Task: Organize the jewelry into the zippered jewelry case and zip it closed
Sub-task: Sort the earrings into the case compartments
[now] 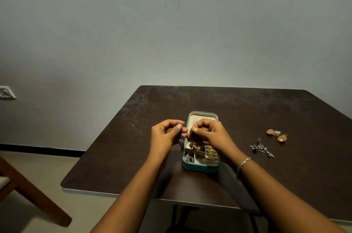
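Pale grey wall [171, 23] fills most of what I see, with a dark brown worktop [266, 110] below it and the leg of a wooden chair [28, 194] off to my left. Near the front of the worktop the teal jewelry case [200, 168] lies open, lid standing at the far side, and its cream compartments already hold gold and silver pieces. My left hand [163, 135] and right hand [211, 133] hover just above it, close together, fingers curled. Each pinches one small dark metal earring between thumb and forefinger: the left earring [182, 141] dangles toward the case, while the right earring [191, 131] is mostly hidden by my fingertips. Two pairs wait on the worktop to my right, well apart from the case: a silver beaded pair [262, 149] and, beyond it, orange shell-shaped earrings [277, 134]. These things look light, stiff and spiky, likely to snag on each other or slip from a loose pinch. I judge the top near the hook the safest hold, letting the drop hang free as it lowers into a compartment.
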Demonstrator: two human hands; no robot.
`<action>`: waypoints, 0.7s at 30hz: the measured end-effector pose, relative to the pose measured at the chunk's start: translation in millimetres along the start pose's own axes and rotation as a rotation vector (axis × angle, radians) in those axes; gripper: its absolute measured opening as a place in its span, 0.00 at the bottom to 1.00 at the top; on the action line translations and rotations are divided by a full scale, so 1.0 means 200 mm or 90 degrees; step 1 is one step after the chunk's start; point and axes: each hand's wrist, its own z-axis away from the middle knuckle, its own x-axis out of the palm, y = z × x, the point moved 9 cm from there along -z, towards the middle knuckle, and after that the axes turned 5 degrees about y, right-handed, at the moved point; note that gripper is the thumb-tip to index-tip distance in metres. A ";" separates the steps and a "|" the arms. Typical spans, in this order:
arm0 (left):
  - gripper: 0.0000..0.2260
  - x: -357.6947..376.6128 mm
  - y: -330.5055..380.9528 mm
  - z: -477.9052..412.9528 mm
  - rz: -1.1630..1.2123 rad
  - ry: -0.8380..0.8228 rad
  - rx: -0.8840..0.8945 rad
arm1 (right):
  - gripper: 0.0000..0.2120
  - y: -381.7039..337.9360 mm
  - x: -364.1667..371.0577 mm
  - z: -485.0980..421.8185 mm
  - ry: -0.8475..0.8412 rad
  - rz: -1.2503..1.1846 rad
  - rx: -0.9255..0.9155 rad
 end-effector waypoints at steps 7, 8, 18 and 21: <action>0.07 -0.01 0.01 0.00 0.001 0.011 0.005 | 0.07 0.00 0.02 0.00 -0.015 -0.008 0.022; 0.07 -0.01 0.01 0.00 0.003 0.011 0.003 | 0.07 0.01 0.02 0.00 -0.012 -0.006 0.024; 0.08 0.01 -0.02 0.00 0.008 0.003 -0.003 | 0.08 0.10 0.00 -0.01 -0.010 0.017 0.041; 0.09 0.02 -0.03 0.00 0.008 0.002 -0.008 | 0.08 0.10 -0.02 -0.01 0.013 0.123 -0.006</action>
